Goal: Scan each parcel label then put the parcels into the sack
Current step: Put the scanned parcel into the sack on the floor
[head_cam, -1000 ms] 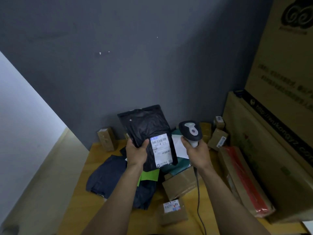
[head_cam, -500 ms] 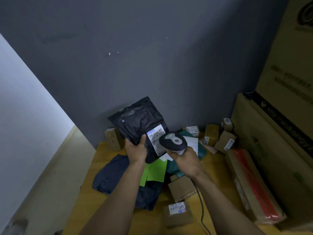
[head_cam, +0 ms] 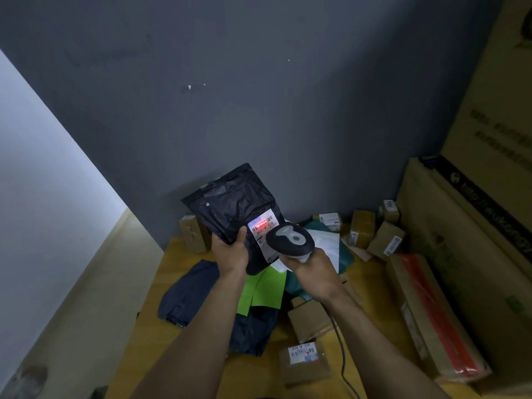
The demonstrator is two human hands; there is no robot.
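Left hand (head_cam: 230, 254) up above the yellow wooden table (head_cam: 149, 335), thumb and fingers clamped on the lower edge of the black crinkled plastic mailer parcel (head_cam: 230, 205), holding it upright, clear of the tabletop. Right hand (head_cam: 313, 272) wraps the handle of the dark grey corded barcode scanner (head_cam: 289, 240), nose just beside the parcel's white printed label (head_cam: 263, 228), red light glowing on the barcode. That looks like the scanning step. Next call: lower this parcel into the sack, which I can't pick out on that table.

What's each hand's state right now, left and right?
Left hand: grips the black parcel at its lower edge.
Right hand: grips the scanner, aimed at the label.
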